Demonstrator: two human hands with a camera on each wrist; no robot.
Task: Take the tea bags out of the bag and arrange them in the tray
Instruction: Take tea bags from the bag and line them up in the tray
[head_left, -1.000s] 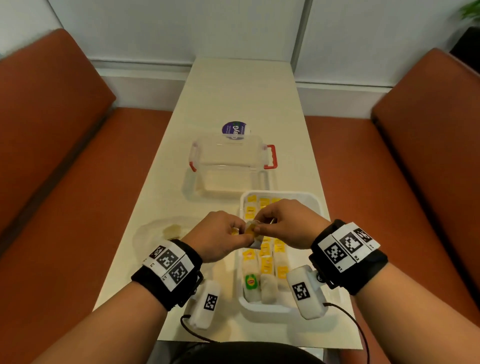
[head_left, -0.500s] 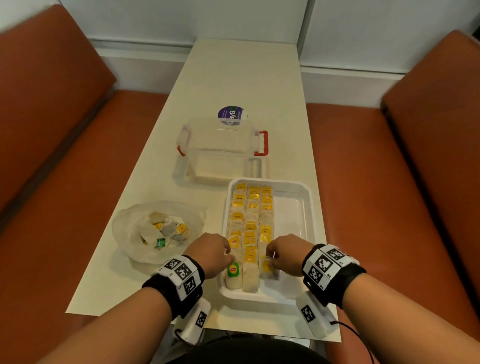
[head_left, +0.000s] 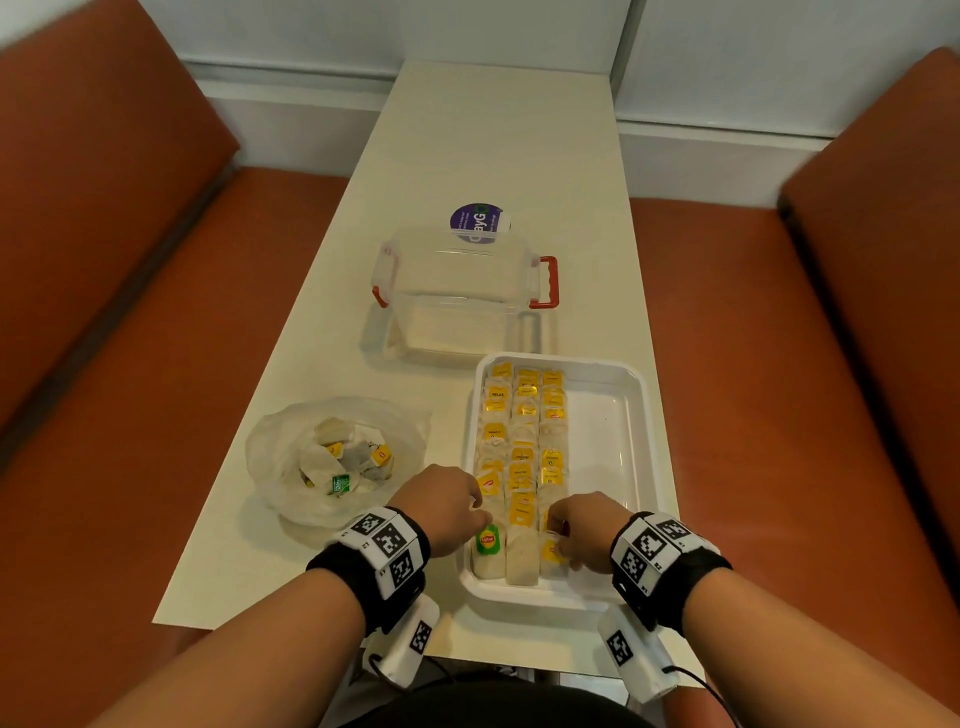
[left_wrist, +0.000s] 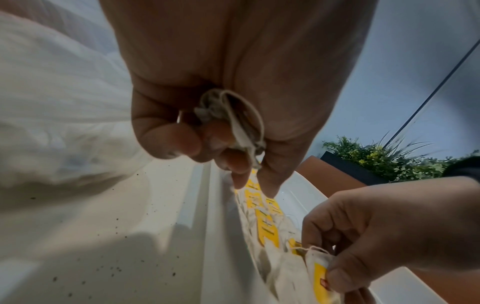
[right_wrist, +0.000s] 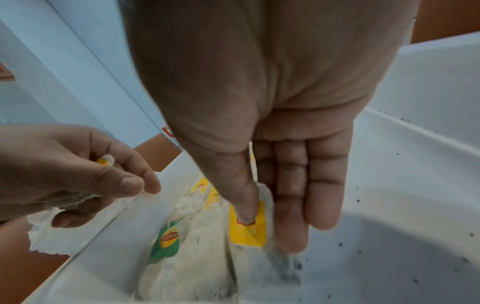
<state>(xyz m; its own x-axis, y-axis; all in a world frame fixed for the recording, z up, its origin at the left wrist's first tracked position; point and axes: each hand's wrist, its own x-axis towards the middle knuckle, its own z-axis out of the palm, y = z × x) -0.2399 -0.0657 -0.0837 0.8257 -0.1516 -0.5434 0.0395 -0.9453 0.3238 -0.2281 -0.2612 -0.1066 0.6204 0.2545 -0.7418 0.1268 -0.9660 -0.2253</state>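
A white tray holds three columns of tea bags with yellow tags. My right hand pinches a yellow-tagged tea bag between thumb and fingers at the near end of the third column, low in the tray. My left hand hovers at the tray's left rim with its fingers curled round a bunch of tea bags and their strings. A green-tagged tea bag lies at the near left corner. The clear plastic bag to the left holds several loose tea bags.
A clear box with red handles stands behind the tray, with a purple round sticker beyond it. The tray's right strip is bare but speckled with tea dust. Orange benches flank the narrow table.
Both hands have dropped from mid-air above the tray to its near end. My right hand now sets its tea bag at the end of the third column; the plastic bag has come into view.
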